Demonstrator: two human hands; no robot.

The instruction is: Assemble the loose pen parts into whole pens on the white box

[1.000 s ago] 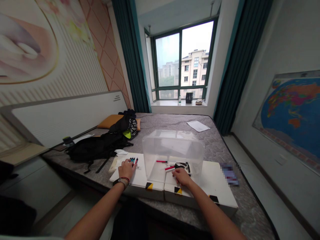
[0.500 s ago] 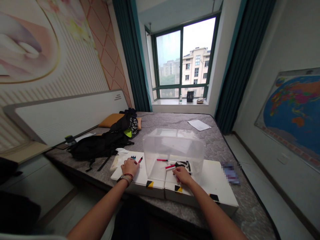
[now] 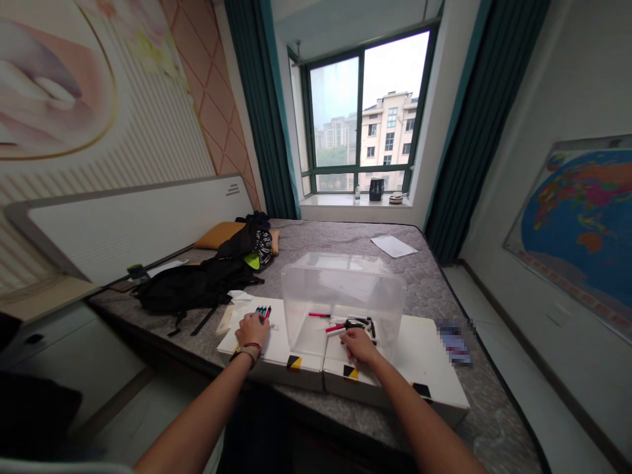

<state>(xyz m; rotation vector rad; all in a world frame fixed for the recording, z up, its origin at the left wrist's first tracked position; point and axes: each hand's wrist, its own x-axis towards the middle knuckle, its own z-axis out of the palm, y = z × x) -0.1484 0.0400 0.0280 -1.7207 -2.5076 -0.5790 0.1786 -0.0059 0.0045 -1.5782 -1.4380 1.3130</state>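
Hands are working apart over a low white platform (image 3: 432, 355) on a grey mattress (image 3: 326, 234), with the left hand (image 3: 253, 330) at the near left and the right hand (image 3: 358, 345) near the middle. The left hand is resting over a small row of pens (image 3: 263, 311), its fingers curling close to a red-and-black one; whether they are gripping it, one cannot tell. The right hand is bending its fingers at the near side of a clear plastic bin (image 3: 301, 296), just beside a red pen (image 3: 334, 328); its grip, too, is hiding from view. Another red pen (image 3: 318, 315) is lying farther left, showing through the clear walls, while dark items (image 3: 354, 324) too small to make out are clustering to the right. Black-and-yellow tape (image 3: 294, 363) is marking the platform's near edge. A black backpack (image 3: 192, 288) is lying at the far left, a white sheet of paper (image 3: 394, 246) is resting at the far right, and a window (image 3: 385, 131) is looking out on pale buildings beyond
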